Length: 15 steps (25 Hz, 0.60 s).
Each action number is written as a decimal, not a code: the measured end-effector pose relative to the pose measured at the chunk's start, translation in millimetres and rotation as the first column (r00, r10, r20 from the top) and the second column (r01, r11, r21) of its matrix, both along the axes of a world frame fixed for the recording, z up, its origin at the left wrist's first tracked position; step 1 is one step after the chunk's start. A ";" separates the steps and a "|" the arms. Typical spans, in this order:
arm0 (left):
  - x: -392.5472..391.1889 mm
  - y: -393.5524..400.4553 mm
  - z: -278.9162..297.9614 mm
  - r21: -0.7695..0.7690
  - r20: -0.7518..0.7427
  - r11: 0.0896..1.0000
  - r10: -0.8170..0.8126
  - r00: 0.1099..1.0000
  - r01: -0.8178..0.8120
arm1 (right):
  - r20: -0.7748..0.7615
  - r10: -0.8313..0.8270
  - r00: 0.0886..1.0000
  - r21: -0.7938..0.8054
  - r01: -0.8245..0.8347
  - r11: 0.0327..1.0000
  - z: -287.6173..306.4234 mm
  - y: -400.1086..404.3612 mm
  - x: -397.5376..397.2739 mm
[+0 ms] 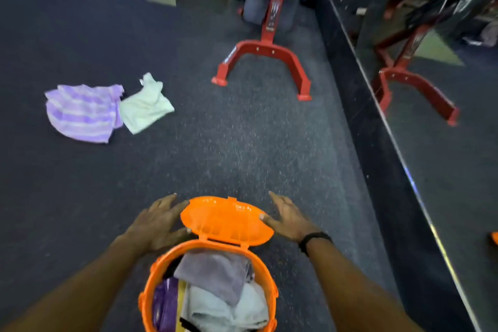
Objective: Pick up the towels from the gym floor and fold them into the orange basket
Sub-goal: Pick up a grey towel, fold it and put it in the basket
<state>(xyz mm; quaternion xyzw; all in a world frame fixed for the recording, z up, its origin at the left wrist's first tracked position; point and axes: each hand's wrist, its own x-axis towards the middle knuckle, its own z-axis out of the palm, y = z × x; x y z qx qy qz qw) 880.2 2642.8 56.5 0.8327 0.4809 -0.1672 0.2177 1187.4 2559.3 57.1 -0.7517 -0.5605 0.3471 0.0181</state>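
- Orange basket (151,286) sitting nearest, towels inside, lid (226,221) standing open.
- Left hand (156,224) and right hand (288,219) flanking lid, fingers spreading, thumbs touching its edges.
- Purple striped towel (83,113) and pale green towel (147,106) lying touching on floor (242,143).

Round orange plastic basket (208,288) stuffed with grey and purple towels, hinged lid (226,219) flipped open, striped purple towel (82,113) and pale green towel (147,108) crumpled, touching, on the dark floor

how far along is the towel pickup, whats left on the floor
Done: several towels, a grey towel on top, already sit in the orange basket. In hand: left hand and right hand touch its open lid. Left: the purple striped towel and the pale green towel lie on the floor.
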 end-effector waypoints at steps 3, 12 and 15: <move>0.0 16.5 116.3 0.020 0.173 0.994 0.103 0.979 -0.108 | -0.077 -0.116 0.990 0.090 0.123 0.988 130.2 15.3 5.0; -31.5 34.9 435.8 0.147 0.553 0.949 0.155 0.818 -0.279 | 0.033 -0.148 0.988 0.376 0.125 0.918 471.3 3.7 -10.2; -48.8 23.8 518.0 0.199 0.581 0.941 0.111 0.807 -0.273 | 0.081 -0.136 0.987 0.417 0.090 0.904 549.2 -16.4 -18.8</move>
